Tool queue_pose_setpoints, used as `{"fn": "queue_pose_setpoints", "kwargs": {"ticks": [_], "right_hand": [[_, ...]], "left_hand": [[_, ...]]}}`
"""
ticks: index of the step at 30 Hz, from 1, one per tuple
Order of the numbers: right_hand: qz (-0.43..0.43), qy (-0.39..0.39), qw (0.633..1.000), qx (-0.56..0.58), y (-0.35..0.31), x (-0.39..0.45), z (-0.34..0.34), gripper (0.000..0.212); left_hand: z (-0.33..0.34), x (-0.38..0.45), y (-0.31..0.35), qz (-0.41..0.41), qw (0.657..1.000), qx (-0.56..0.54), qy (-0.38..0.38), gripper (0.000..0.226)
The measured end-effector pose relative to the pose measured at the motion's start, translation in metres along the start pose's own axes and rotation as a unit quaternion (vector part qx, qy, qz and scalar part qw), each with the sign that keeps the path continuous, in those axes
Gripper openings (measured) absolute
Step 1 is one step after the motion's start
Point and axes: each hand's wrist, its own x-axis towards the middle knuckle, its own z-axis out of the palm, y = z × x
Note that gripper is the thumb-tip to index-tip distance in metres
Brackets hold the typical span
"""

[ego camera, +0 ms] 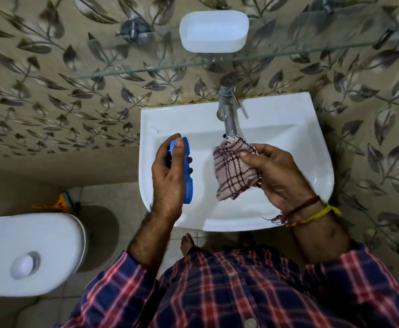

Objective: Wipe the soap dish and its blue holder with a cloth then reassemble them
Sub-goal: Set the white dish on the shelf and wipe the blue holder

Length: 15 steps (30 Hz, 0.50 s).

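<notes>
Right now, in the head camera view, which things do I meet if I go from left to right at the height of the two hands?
Left hand → blue holder, gripped by that hand → bare sink basin → checked cloth → right hand, which grips the cloth → sink's right rim.

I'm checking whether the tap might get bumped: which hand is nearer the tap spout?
The right hand. The cloth it holds reaches just below the tap spout; the left hand, holding the blue holder, is off to the spout's left.
</notes>
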Motion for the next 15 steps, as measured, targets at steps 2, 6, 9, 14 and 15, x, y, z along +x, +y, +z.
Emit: {"fn": "queue_pose_setpoints", "kwargs": {"ticks": [2,6,9,14,15], "right_hand": [[0.034,0.002,0.999,0.028,0.005,0.008,0.000,0.010],[0.049,0.037,0.997,-0.040,0.019,0.024,0.006,0.017],[0.082,-0.024,0.996,-0.025,0.018,0.036,0.021,0.020],[0.128,-0.058,0.990,-0.024,0.003,0.066,0.070,0.030],[0.120,-0.060,0.991,-0.023,-0.001,0.073,0.083,0.031]], "left_hand": [[-0.005,0.004,0.002,-0.002,1.000,-0.015,0.019,0.044],[-0.008,0.006,0.004,-0.007,0.999,-0.033,0.035,0.050],[-0.016,0.008,0.001,-0.014,0.998,-0.036,0.049,0.057],[-0.045,0.017,-0.002,-0.024,0.994,-0.039,0.094,0.064],[-0.052,0.020,-0.003,-0.026,0.993,-0.042,0.103,0.062]]}}
